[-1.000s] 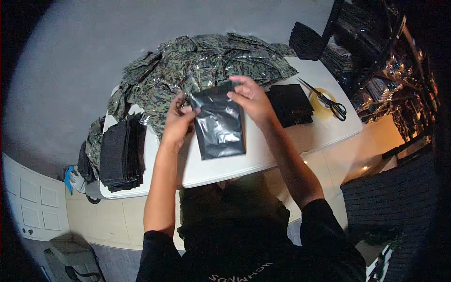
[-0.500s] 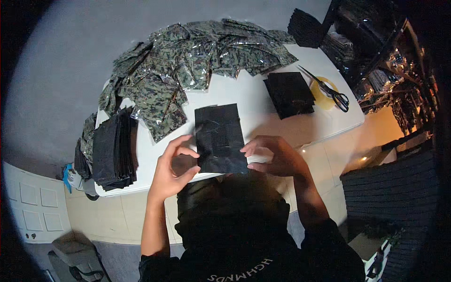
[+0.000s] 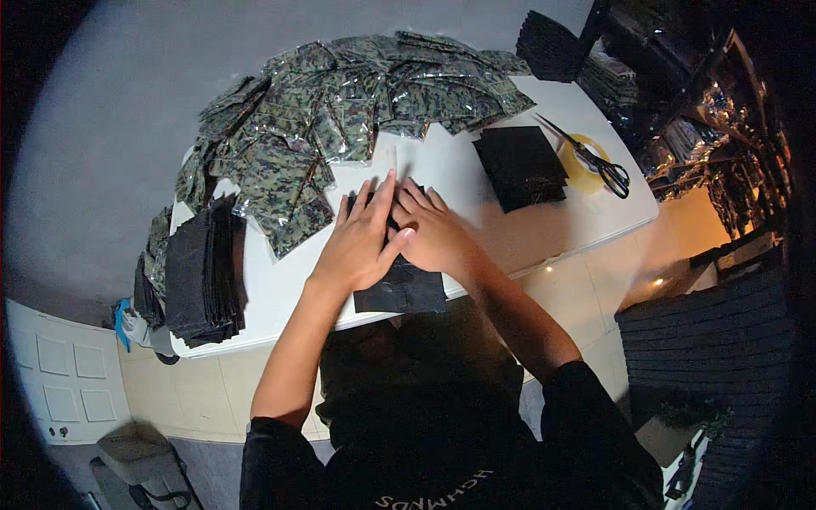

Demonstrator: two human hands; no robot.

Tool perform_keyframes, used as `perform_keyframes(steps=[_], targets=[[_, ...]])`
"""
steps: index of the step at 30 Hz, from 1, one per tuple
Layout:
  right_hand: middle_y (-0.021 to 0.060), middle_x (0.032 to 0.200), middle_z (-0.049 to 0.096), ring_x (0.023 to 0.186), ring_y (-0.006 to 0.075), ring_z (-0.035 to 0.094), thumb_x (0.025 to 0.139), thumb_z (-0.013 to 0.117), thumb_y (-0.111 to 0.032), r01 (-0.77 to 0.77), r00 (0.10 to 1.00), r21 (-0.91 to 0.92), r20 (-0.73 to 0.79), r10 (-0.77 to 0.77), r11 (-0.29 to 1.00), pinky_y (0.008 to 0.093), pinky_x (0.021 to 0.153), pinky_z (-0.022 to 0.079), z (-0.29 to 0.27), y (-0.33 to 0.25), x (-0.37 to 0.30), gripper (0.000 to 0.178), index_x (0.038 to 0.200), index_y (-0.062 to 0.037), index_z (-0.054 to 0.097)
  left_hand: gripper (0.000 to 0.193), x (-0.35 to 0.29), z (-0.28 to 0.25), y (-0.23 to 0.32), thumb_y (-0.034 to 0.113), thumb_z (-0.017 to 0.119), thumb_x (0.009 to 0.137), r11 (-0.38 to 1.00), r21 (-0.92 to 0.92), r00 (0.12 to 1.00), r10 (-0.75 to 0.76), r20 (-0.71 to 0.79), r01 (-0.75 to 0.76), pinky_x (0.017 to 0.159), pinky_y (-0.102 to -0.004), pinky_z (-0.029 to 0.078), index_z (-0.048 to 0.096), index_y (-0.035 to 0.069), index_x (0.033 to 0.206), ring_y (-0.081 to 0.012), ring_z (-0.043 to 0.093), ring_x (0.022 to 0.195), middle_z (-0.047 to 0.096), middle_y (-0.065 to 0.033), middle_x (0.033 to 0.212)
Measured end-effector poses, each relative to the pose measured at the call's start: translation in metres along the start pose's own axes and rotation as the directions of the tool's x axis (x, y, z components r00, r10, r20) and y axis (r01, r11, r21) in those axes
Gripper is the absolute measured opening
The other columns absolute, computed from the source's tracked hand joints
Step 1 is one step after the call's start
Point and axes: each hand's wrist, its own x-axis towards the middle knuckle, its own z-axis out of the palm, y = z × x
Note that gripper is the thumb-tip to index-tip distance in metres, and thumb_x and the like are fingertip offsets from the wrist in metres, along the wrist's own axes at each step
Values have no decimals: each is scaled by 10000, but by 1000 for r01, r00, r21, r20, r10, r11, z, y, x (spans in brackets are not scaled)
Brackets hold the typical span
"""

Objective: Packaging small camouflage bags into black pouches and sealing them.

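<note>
A folded black cloth (image 3: 401, 291) lies flat at the near edge of the white table (image 3: 459, 191). Both hands rest on its far half and cover most of it. My left hand (image 3: 361, 242) lies palm down with its fingers stretched away from me, its thumb crossing toward the other hand. Beside it, my right hand (image 3: 433, 234) is also spread flat on the cloth, its fingers slanting to the upper left. Neither hand grips anything. Only the cloth's near part and a bit of its far edge show.
Camouflage garments in clear plastic (image 3: 314, 110) spread along the far side. A tall stack of folded black cloths (image 3: 202, 276) stands at left. At right lie a smaller black stack (image 3: 523, 168), black scissors (image 3: 595, 161) and a yellow tape roll (image 3: 571, 174). Another black stack (image 3: 546, 47) sits far right.
Both hands have moved from the cloth's two side edges, where the fingers were curved, up onto its top and flattened there. The cloth has stayed in about the same place.
</note>
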Motion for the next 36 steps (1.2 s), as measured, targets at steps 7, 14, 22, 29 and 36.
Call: perform_keyframes(steps=[7, 14, 22, 29, 36], targets=[[246, 1741, 388, 1629, 449, 320, 1095, 509, -468, 22, 999, -45, 29, -21, 999, 672, 1306, 237, 7, 0, -8, 744, 1665, 2, 415, 963, -6, 20, -9, 623, 496, 1095, 993, 114, 999, 10, 38, -15, 1300, -713, 188, 98, 79, 1783, -501, 214, 1662, 269, -322, 1769], [236, 1744, 387, 1623, 440, 335, 1099, 475, -484, 5, 993, -108, 122, 8, 994, 676, 1307, 230, -5, -4, -7, 757, 1681, -8, 389, 977, -5, 21, -7, 653, 518, 1073, 991, 132, 999, 8, 42, -14, 1294, -728, 185, 125, 114, 1788, -509, 233, 1653, 277, -346, 1753], [236, 1725, 405, 1611, 450, 352, 1042, 607, -510, 1, 999, -47, 41, 1, 999, 680, 1295, 258, -11, 2, -16, 790, 1674, -72, 425, 970, -11, 18, -15, 632, 542, 1066, 993, 112, 1000, -24, -10, 25, 1313, -689, 197, 165, 86, 1774, -487, 281, 1640, 327, -279, 1758], [251, 1726, 399, 1615, 459, 344, 1032, 671, -484, 43, 999, 25, -18, -43, 999, 627, 1304, 286, -20, 8, -27, 736, 1620, -69, 516, 904, -24, 5, -9, 519, 551, 1098, 997, 65, 999, -34, -17, 35, 1352, -609, 167, 160, 48, 1762, -461, 272, 1653, 334, -253, 1767], [207, 1713, 444, 1617, 407, 371, 1016, 701, -489, 175, 980, 141, 74, -187, 974, 634, 1313, 270, -52, -7, -69, 726, 1593, -72, 560, 918, -63, -13, 28, 415, 615, 1061, 999, 2, 995, 48, 93, -48, 1360, -610, 152, 161, 23, 1755, -460, 267, 1655, 379, -264, 1742]])
